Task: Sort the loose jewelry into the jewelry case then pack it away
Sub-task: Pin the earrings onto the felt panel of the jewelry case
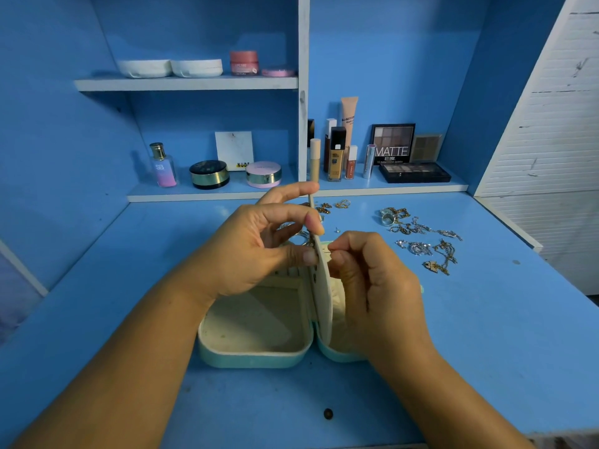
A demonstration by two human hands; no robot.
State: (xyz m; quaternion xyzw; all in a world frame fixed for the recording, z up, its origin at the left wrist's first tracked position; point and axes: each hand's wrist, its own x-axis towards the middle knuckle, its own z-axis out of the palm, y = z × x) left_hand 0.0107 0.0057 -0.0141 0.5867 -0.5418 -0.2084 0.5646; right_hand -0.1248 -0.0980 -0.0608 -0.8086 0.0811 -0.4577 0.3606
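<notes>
A mint-green jewelry case (252,354) lies open on the blue desk, its cream lining showing. A cream divider flap (324,286) stands upright in the middle of the case. My left hand (259,247) holds the flap from the left, thumb and fingers curled on its edge. My right hand (372,280) pinches a small earring post (330,251) against the flap's right side. Loose gold and silver chains, rings and earrings (421,241) lie scattered on the desk behind and to the right of the case.
Cosmetics stand on the low shelf behind: a perfume bottle (163,166), compacts (209,174), foundation bottles (335,157) and eyeshadow palettes (415,171). Jars sit on the upper shelf (184,83). A white slatted panel (551,140) borders the desk's right side.
</notes>
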